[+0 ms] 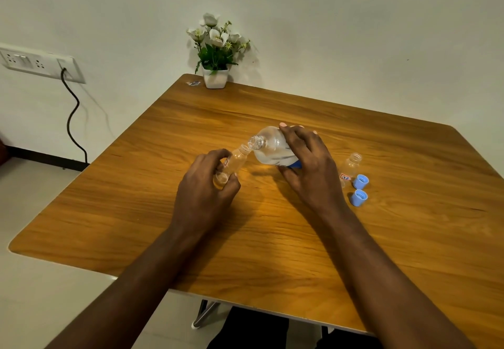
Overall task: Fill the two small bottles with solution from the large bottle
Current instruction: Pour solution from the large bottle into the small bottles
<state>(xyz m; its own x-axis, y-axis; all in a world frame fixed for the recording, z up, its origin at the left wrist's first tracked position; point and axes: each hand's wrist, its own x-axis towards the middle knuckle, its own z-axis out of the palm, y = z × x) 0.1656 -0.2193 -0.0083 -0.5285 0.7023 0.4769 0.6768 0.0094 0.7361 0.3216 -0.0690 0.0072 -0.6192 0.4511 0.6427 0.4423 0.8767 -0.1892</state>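
My right hand (305,163) grips the large clear bottle (268,148), tilted left with its open mouth against the mouth of a small clear bottle (234,164). My left hand (207,187) holds that small bottle at its lower part, tilted toward the large one, above the wooden table (245,239). Clear liquid shows in the large bottle's lower side. The second small bottle (351,167) stands upright and uncapped to the right of my right hand, with a red-edged label.
Two blue caps (360,181) (358,197) lie beside the second small bottle. A white pot of artificial flowers (216,56) stands at the table's far edge by the wall, with a small scrap (193,83) left of it. A wall socket with a black cable (71,114) is on the left.
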